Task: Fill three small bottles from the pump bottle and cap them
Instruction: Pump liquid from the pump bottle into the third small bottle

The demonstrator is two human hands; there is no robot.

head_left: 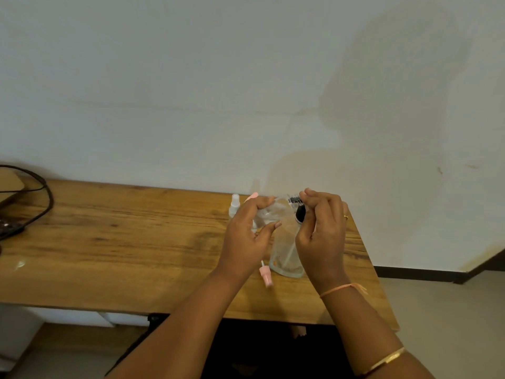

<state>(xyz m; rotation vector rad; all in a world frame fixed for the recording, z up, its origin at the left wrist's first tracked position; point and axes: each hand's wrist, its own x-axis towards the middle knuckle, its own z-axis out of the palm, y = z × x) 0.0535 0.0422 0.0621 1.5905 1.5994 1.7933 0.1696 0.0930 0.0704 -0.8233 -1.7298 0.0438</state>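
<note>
The person's left hand [246,236] grips a small clear bottle [269,214], fingers [262,202] curled over its top and the thumb pressed up from below. The bottle is held above the bench [123,242], lying almost level, with its mouth pointing toward the right hand [322,236]. The right hand's fingers [310,194] are bent and pinch a clear-and-black cap [293,201] at that mouth. Whether the cap is seated on the neck or only touching it cannot be told.

Just below the right fingers, and between the two palms, the pump bottle [287,258] stands upright on the bench, its black pump head [300,214] close under the held bottle. Beneath the left wrist, beside the pump bottle's base, a pink sprayer top [265,274] lies on its side. Beyond the left fingers, toward the wall [191,91], a second small bottle [234,205] with a pale cap stands upright. Far to the left of both hands, a black cable [46,198] loops over the bench edge.
</note>
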